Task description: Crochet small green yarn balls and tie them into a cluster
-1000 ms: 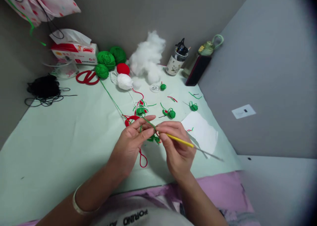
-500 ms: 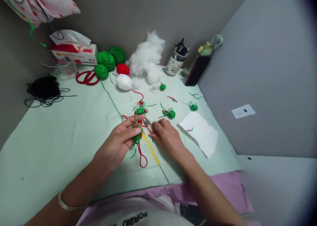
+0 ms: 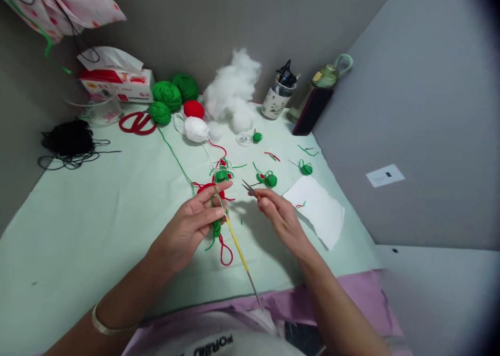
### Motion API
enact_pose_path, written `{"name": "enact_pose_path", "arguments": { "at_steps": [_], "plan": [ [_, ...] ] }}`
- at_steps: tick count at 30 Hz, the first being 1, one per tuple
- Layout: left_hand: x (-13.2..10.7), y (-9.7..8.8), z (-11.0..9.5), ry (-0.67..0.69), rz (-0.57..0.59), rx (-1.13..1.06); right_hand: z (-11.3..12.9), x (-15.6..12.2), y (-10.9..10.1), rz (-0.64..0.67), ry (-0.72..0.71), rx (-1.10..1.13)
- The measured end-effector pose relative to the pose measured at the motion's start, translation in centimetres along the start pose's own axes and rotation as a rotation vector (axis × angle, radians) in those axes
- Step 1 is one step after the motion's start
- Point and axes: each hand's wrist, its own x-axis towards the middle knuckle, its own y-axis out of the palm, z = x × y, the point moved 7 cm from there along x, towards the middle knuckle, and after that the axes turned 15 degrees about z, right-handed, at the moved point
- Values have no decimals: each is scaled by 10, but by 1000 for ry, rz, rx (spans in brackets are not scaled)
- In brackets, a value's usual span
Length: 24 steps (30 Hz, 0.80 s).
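Between thumb and fingers, my left hand [image 3: 180, 231] pinches a yellow-handled crochet hook [image 3: 236, 243] together with a green crocheted piece [image 3: 216, 228]. The hook slants down toward the table's front edge. A loop of red yarn [image 3: 226, 255] hangs below the piece. Small orange-handled scissors [image 3: 250, 189] are in my closed right hand [image 3: 284, 220], blades pointing left toward my left fingertips but apart from the yarn. Just beyond the left fingers lies a small green crocheted ball [image 3: 221, 176] among red and white strands. Part of the green piece is hidden by my fingers.
Green yarn balls [image 3: 167, 94], a white yarn ball [image 3: 196, 129], white stuffing [image 3: 233, 88] and red-handled scissors [image 3: 137, 123] lie at the back. Black yarn [image 3: 70, 138] is at the left. On the right are white paper [image 3: 318, 213], small green pieces [image 3: 270, 178] and a bottle [image 3: 312, 98].
My right hand has drawn the small scissors right, away from the green piece. The hook has tilted more steeply, its lower end shifting left. My left hand stays nearly in place.
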Motion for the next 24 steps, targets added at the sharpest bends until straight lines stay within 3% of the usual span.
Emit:
{"name": "enact_pose_path", "arguments": {
  "at_steps": [7,12,18,24],
  "plan": [
    [1,8,4,-41,23,-19,44,-7,4,-95,-245,-381],
    [2,16,7,-73,61,-4,62,-8,5,-149,-300,-571],
    [2,12,9,-70,49,24,64,-11,9,-168,-276,-689],
    [0,5,10,-76,-1,24,45,-12,-1,-257,-160,-620]
  ]
}}
